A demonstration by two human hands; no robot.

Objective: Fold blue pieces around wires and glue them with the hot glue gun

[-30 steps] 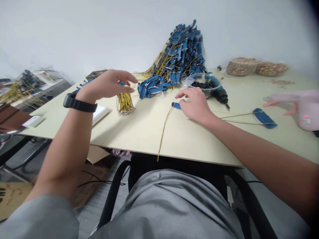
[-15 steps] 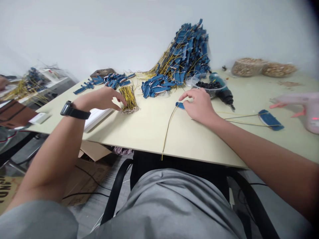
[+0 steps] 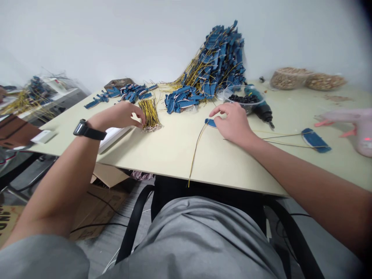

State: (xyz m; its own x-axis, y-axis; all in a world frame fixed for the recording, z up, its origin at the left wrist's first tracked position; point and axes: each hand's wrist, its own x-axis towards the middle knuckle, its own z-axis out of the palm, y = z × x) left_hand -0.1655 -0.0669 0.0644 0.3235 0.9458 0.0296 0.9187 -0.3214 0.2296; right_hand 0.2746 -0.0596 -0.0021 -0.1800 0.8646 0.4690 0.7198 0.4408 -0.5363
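Note:
My left hand (image 3: 126,115) reaches to the left edge of a bundle of thin yellow-and-black wires (image 3: 150,112). Its thumb and forefinger come together in a pinch there, at the wires; the exact strand is too small to make out. Small pale ends show along the bundle's near side. On the table, my right hand (image 3: 231,122) has curled fingers over a small blue strip (image 3: 209,123), mostly hidden beneath the hand. From that strip a yellow and a black wire (image 3: 194,155) run toward me and hang past the table edge.
A tall heap of blue wired pieces (image 3: 223,58) leans against the wall. Behind my right hand are a clear tub of black parts (image 3: 244,99) and a drill (image 3: 263,112). Another blue piece (image 3: 315,140) and a pink glue gun (image 3: 362,130) lie rightward; a white box (image 3: 113,138) lies left.
The thumb and forefinger of my left hand have closed together at the wire bundle. My right hand stays almost in place over the blue strip.

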